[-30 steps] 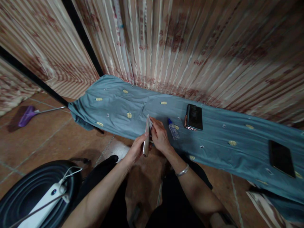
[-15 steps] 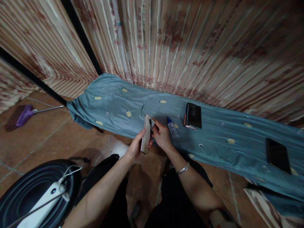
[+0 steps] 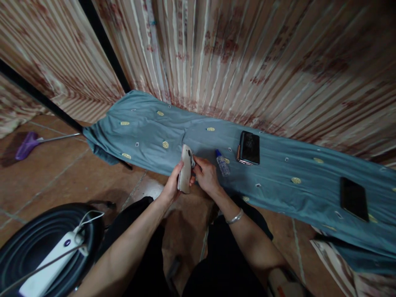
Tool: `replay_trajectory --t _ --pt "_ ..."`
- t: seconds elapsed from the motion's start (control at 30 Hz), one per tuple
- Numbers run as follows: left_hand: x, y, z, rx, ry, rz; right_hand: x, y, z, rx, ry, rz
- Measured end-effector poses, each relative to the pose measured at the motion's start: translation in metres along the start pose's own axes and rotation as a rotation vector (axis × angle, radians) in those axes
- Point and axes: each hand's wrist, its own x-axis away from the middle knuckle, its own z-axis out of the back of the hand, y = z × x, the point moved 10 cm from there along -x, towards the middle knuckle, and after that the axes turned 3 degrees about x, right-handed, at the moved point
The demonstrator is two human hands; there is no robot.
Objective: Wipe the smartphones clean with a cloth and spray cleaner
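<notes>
My left hand [image 3: 172, 189] grips a pale phone [image 3: 185, 174], held upright with its back toward me, over the near edge of a blue-grey cloth [image 3: 278, 181]. My right hand [image 3: 206, 176] is closed on a small pale wipe at the phone's upper right side; most of the wipe is hidden by my fingers. A small clear bottle with a blue cap [image 3: 221, 162] lies on the cloth just right of my right hand.
Two dark phones lie on the cloth: a dark phone with a coppery edge [image 3: 248, 147] in the middle and a black phone [image 3: 354, 199] at the right. A striped curtain [image 3: 247, 57] hangs behind. A white power strip [image 3: 49, 260] rests on a black round object [image 3: 18, 243] at lower left. A purple broom [image 3: 27, 144] lies on the tiled floor.
The pale phone has turned from edge-on to showing its back, and both hands shifted slightly up and left with it. My right hand stays pressed against its side.
</notes>
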Motion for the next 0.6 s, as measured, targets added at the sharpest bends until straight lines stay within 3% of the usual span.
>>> replay_trajectory --t 0.23,0.6 --pt "-0.002 0.002 0.003 0.001 -0.006 -0.016 0.006 -0.024 0.002 0.124 -0.005 0.183" --pt "0.006 -0.001 -0.006 0.112 -0.006 0.052 -0.002 -0.009 0.010 0.141 0.055 0.136"
